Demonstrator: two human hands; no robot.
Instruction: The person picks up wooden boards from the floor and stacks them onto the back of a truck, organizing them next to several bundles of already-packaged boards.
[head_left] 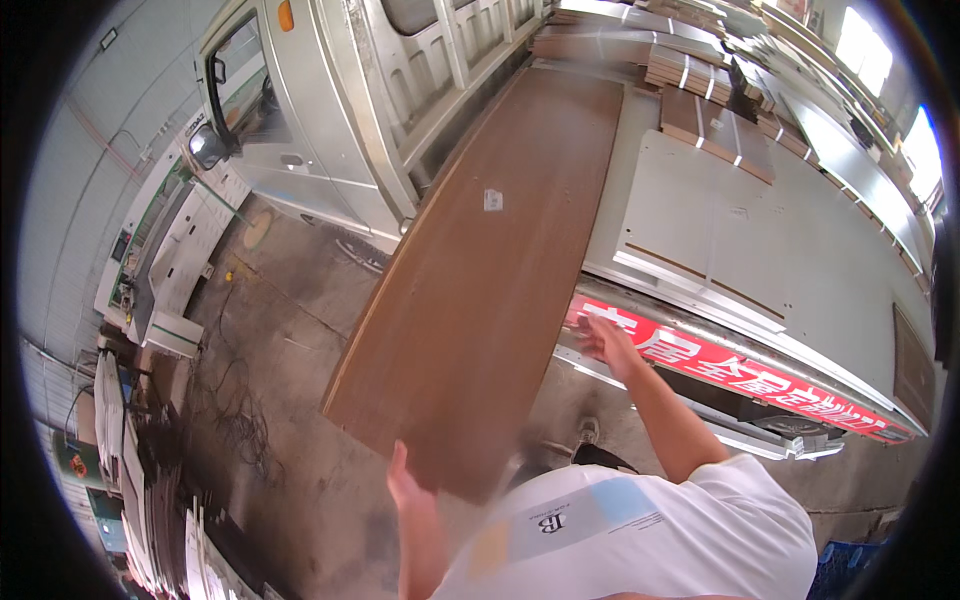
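A long brown wood-grain board [480,260] with a small white label [493,200] stretches from the far stacks toward me, its near end jutting out over the floor. My left hand [410,488] is at the near edge of this board, fingers extended and open; part of the palm is blurred, and whether it presses on the edge I cannot tell. My right hand [606,342] hovers beside the board's right edge, in front of a red banner strip [720,365] with white lettering. Its fingers are apart with nothing between them.
A silver truck cab [300,120] stands at the left. On the right lie large grey panels [700,220], with strapped brown board bundles [715,130] behind. A white-and-grey machine [165,260], cables [235,415] and stacked sheets [125,470] occupy the left side.
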